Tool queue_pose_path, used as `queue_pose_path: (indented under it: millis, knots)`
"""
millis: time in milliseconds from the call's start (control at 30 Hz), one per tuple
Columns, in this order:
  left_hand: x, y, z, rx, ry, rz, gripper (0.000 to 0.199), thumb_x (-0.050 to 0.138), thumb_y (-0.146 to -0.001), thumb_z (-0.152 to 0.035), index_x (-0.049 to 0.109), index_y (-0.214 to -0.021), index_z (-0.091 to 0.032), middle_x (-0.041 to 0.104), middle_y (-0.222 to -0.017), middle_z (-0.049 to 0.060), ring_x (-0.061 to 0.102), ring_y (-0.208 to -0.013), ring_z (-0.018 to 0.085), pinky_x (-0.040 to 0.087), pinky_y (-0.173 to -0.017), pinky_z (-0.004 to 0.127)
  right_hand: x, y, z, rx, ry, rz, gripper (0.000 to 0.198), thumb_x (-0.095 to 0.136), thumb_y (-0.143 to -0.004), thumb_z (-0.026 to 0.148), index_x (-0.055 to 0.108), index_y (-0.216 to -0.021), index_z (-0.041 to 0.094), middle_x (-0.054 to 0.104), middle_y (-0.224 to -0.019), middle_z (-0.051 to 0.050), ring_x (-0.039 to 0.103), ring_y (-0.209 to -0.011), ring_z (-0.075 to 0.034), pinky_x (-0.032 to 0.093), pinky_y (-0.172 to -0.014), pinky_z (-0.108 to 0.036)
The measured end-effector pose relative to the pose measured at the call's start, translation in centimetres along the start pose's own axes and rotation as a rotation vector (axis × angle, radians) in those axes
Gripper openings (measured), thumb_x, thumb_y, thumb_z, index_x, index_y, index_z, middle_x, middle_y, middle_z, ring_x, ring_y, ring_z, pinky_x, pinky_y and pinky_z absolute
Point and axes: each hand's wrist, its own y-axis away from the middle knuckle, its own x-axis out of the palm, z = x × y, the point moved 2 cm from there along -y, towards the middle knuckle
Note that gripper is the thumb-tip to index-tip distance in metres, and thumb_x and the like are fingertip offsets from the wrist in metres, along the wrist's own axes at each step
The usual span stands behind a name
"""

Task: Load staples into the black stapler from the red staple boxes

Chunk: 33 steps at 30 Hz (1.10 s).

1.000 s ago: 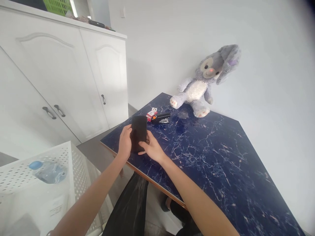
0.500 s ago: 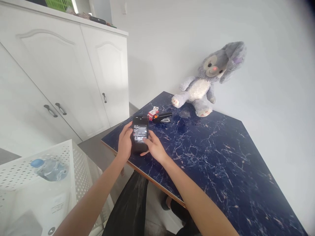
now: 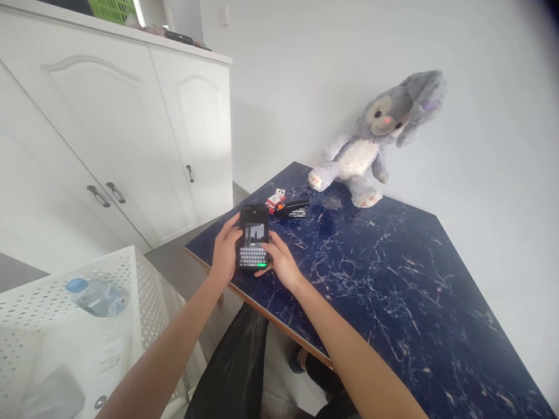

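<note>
A black smartphone [image 3: 254,235] is held upright between both hands over the near left part of the table. Its lit screen shows a picture with a keyboard below it. My left hand [image 3: 225,249] grips the phone's left edge, thumb at the side of the screen. From the right, my right hand [image 3: 280,259] holds the other edge, its thumb over the screen near the keyboard's top. The fingers behind the phone are mostly hidden. Just beyond the phone lie a black stapler [image 3: 293,208] with an orange mark and a small red and white box [image 3: 276,201].
A grey plush toy [image 3: 360,157] leans against the wall at the back of the dark blue marbled table [image 3: 371,279]. White cabinets [image 3: 105,116] stand left. Below them, a white perforated basket [image 3: 137,285] holds a plastic bottle [image 3: 100,297].
The phone's screen has switched from lines of text to a picture with a keyboard. The right thumb has moved slightly up on the screen. The whole view has shifted a little.
</note>
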Motion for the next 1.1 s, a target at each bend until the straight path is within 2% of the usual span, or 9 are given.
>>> queue_pose_path:
  millis: [100,433,833,1100]
  knots:
    - [0.16,0.13,-0.31,-0.014,-0.004,0.066,0.061,0.065,-0.082,-0.028,0.06,-0.142,-0.027,0.073,-0.121,0.008,0.07,-0.099,0.027,0.054,-0.075,0.035,-0.17,-0.09,-0.23,0.012,-0.025,-0.003,0.037,0.064,-0.084,0.036,0.058,-0.119,0.025,0.065,-0.106,-0.004,0.066,-0.081,-0.02,0.063,-0.049,-0.029]
    - [0.16,0.42,-0.69,-0.052,0.041,0.126,0.067,0.065,-0.081,-0.026,0.055,-0.147,-0.028,0.07,-0.129,0.009,0.069,-0.105,0.03,0.054,-0.077,0.037,-0.75,-0.25,-0.63,-0.015,-0.063,0.032,0.041,0.066,-0.082,0.03,0.059,-0.122,0.026,0.065,-0.104,-0.003,0.066,-0.079,-0.02,0.065,-0.052,-0.033]
    - [0.06,0.41,-0.58,-0.064,0.053,0.11,0.067,0.063,-0.081,-0.027,0.054,-0.147,-0.027,0.071,-0.128,0.009,0.07,-0.101,0.029,0.054,-0.075,0.037,-0.62,-0.07,-0.04,0.023,-0.095,0.04,0.046,0.064,-0.08,0.029,0.059,-0.125,0.023,0.068,-0.105,-0.005,0.069,-0.081,-0.022,0.066,-0.053,-0.037]
    - [0.05,0.37,-0.55,-0.059,0.055,0.106,0.064,0.064,-0.081,-0.027,0.057,-0.145,-0.027,0.071,-0.128,0.009,0.071,-0.101,0.03,0.055,-0.074,0.037,-0.54,-0.09,-0.18,0.016,-0.019,0.026,0.049,0.069,-0.081,0.029,0.056,-0.129,0.024,0.069,-0.107,-0.005,0.07,-0.081,-0.022,0.066,-0.051,-0.034]
